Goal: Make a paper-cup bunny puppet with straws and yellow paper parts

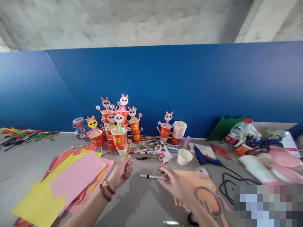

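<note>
My left hand (pixel 121 172), with beaded bracelets at the wrist, is closed with its fingers curled. From its top rises a thin bent yellow pipe cleaner (pixel 129 148), which it appears to pinch. My right hand (pixel 174 181) hovers low over the table with thumb and fingers apart around the right end of a white marker (pixel 148 177) with a black band. That marker lies flat on the table between my hands. Beyond my left hand, red paper cups (pixel 119 138) carry rabbit-faced paper figures (pixel 118 118) with pipe-cleaner arms.
Coloured paper sheets (pixel 78 176) are piled at the left. A white cup (pixel 185 157), a cup stack (pixel 179 132) and another rabbit cup (pixel 165 130) stand right of centre. A blue glue gun (pixel 205 157) trails its cable. Orange paper (pixel 189 179) lies under my right forearm.
</note>
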`<state>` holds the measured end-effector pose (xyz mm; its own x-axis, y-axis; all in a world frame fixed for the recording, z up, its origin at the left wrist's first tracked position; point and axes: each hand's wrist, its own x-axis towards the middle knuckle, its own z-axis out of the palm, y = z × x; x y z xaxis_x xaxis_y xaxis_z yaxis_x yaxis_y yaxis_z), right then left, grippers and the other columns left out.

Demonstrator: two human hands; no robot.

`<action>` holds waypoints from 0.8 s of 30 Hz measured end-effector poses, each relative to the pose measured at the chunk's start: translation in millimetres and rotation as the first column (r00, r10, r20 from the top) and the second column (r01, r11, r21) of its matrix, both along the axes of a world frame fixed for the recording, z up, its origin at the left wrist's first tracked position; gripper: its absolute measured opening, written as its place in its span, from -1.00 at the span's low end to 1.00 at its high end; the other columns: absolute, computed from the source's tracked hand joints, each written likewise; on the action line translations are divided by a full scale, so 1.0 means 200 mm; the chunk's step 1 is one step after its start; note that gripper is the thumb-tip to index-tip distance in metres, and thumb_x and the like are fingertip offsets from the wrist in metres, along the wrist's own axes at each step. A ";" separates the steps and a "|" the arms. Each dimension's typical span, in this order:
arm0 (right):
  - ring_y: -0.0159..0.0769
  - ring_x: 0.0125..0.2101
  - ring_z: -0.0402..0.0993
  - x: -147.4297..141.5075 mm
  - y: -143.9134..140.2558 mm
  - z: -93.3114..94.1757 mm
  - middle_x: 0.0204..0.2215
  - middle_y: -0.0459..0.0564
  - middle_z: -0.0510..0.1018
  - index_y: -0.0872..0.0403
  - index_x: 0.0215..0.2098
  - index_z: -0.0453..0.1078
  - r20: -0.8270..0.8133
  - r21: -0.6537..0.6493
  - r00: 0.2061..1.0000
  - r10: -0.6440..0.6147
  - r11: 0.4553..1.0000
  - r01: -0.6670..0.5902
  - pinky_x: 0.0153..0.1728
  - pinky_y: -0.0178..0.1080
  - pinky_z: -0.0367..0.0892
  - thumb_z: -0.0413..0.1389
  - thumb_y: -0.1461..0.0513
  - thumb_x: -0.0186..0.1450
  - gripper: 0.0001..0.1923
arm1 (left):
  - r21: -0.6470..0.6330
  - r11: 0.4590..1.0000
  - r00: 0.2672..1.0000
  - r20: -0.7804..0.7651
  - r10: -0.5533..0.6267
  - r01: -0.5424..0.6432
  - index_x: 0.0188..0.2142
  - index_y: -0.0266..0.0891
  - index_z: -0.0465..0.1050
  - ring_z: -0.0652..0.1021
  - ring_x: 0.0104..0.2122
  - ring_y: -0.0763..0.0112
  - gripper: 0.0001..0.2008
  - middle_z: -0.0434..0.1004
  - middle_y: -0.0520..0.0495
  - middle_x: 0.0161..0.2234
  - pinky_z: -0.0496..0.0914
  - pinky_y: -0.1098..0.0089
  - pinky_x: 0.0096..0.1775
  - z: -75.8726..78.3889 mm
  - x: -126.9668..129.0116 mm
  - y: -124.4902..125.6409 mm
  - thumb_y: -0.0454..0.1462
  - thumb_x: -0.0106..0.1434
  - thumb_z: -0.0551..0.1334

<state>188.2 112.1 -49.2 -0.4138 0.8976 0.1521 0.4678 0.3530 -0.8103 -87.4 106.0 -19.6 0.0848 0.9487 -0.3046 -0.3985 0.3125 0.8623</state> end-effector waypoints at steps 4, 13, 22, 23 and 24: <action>-0.13 -0.10 0.51 0.06 -0.08 -0.04 0.00 0.06 0.51 -0.10 -0.05 0.42 -0.016 0.008 1.000 0.002 1.000 -0.002 -0.10 -0.14 0.46 0.15 0.14 0.28 -0.74 | 0.221 0.971 0.953 -0.265 0.148 -0.089 -0.58 -0.17 0.12 0.02 -0.70 0.62 -0.51 0.02 0.19 -0.68 -0.09 0.51 -0.66 0.15 0.00 -0.04 0.09 0.21 0.22; -0.16 -0.09 0.51 0.06 -0.16 0.00 0.06 0.11 0.47 -0.01 -0.01 0.44 -0.040 -0.002 0.999 0.033 0.999 -0.033 -0.12 -0.17 0.48 0.09 0.14 0.31 -0.70 | 0.816 0.571 0.511 -0.455 0.730 -0.090 -0.53 -0.19 0.21 0.27 -0.54 0.49 -0.61 0.22 0.09 -0.58 0.20 0.45 -0.42 0.74 -0.30 0.30 -0.06 0.37 0.08; -0.21 -0.17 0.54 0.09 -0.16 -0.01 0.05 0.11 0.46 -0.01 0.00 0.42 -0.048 0.015 0.998 0.029 0.999 -0.029 -0.20 -0.20 0.50 0.07 0.14 0.33 -0.71 | 0.880 0.466 0.271 -0.473 0.838 0.096 -0.39 -0.18 0.31 0.40 -0.41 0.36 -0.71 0.40 -0.02 -0.41 0.28 0.35 -0.30 0.66 -0.33 0.44 -0.11 0.39 0.01; -0.22 -0.18 0.55 0.09 -0.16 -0.02 0.04 0.11 0.47 -0.01 -0.01 0.42 -0.057 0.016 0.998 0.035 0.999 -0.035 -0.20 -0.21 0.50 0.07 0.15 0.33 -0.71 | 0.883 0.458 0.262 -0.469 0.843 0.105 -0.39 -0.17 0.31 0.41 -0.37 0.34 -0.71 0.42 -0.03 -0.38 0.29 0.34 -0.27 0.65 -0.33 0.43 -0.11 0.39 0.02; -0.22 -0.19 0.55 0.09 -0.16 -0.03 0.03 0.10 0.47 -0.01 -0.01 0.42 -0.066 0.016 0.997 0.043 0.999 -0.042 -0.21 -0.21 0.50 0.06 0.15 0.33 -0.72 | 0.886 0.450 0.257 -0.464 0.848 0.111 -0.40 -0.17 0.31 0.42 -0.34 0.33 -0.71 0.43 -0.04 -0.36 0.30 0.33 -0.25 0.65 -0.32 0.43 -0.11 0.39 0.02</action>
